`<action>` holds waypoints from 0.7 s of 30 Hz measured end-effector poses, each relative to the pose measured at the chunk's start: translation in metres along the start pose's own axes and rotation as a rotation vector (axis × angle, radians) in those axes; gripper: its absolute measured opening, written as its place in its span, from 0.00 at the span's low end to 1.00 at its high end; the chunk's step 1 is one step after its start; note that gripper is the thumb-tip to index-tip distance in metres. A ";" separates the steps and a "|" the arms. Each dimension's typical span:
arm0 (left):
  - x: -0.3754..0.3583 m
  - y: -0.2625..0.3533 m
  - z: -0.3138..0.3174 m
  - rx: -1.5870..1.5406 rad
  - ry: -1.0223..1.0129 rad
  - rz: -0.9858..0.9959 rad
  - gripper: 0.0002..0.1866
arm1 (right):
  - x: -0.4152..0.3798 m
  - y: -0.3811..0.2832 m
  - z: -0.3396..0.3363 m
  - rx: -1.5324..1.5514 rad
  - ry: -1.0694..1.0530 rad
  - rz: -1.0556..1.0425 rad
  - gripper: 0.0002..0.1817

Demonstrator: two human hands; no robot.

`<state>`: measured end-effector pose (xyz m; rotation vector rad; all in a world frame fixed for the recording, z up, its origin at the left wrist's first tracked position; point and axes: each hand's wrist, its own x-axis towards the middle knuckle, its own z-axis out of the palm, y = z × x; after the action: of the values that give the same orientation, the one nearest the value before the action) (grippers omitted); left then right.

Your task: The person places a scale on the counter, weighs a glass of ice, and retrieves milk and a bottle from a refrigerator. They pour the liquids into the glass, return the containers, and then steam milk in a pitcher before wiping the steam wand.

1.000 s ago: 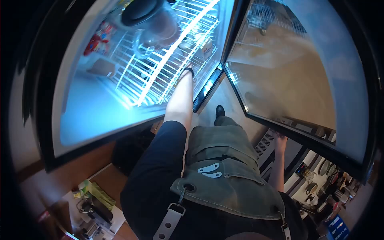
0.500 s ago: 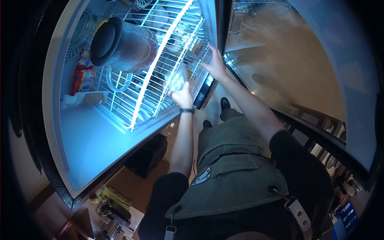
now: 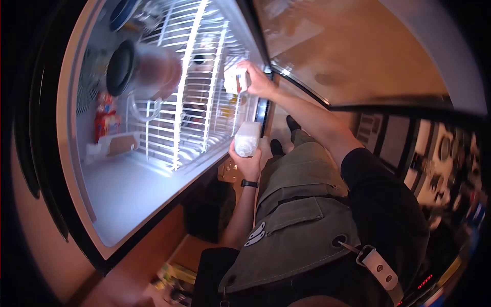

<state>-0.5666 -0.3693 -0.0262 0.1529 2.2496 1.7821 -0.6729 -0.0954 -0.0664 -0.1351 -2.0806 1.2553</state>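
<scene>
My left hand [image 3: 247, 162] is closed around a whitish, translucent bottle [image 3: 248, 138], held at the front edge of the lit fridge. Its near end faces me. Farther in, my right hand [image 3: 260, 82] grips a small white carton [image 3: 236, 81] from its right side, over the right part of the wire shelf [image 3: 179, 110]. Some fingers of both hands are hidden behind what they hold.
A dark-lidded pitcher [image 3: 153, 74] stands on the wire shelf. Beside it are a red packet [image 3: 106, 120] and a white box [image 3: 116, 144]. To the right hangs the open fridge door [image 3: 358, 61]. A dark bin-like object [image 3: 207, 210] is below.
My left hand has drawn the bottle out toward me, to the fridge's front edge. My right hand has taken hold of the carton and lifted it from the shelf area, moving left.
</scene>
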 end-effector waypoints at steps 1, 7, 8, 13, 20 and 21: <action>0.001 -0.007 -0.006 0.035 -0.045 0.026 0.47 | -0.013 -0.011 -0.012 0.031 0.033 -0.043 0.46; 0.003 -0.002 -0.023 0.204 -0.501 0.053 0.45 | -0.179 -0.139 -0.094 -0.101 0.263 0.296 0.51; -0.004 0.012 -0.012 0.184 -0.588 0.090 0.43 | -0.210 -0.168 -0.109 -0.145 0.291 0.441 0.51; -0.048 0.043 0.070 0.264 -1.140 0.188 0.45 | -0.368 -0.273 -0.169 -0.180 0.808 0.762 0.45; -0.248 0.121 0.237 0.104 -1.719 0.519 0.43 | -0.491 -0.404 -0.264 -0.584 1.614 0.919 0.43; -0.286 0.137 0.255 0.112 -1.745 0.651 0.43 | -0.501 -0.414 -0.279 -0.665 1.692 0.899 0.42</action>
<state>-0.2341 -0.1671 0.0938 1.7439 0.9160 0.7932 -0.0213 -0.3165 0.0976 -1.8157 -0.6933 0.2975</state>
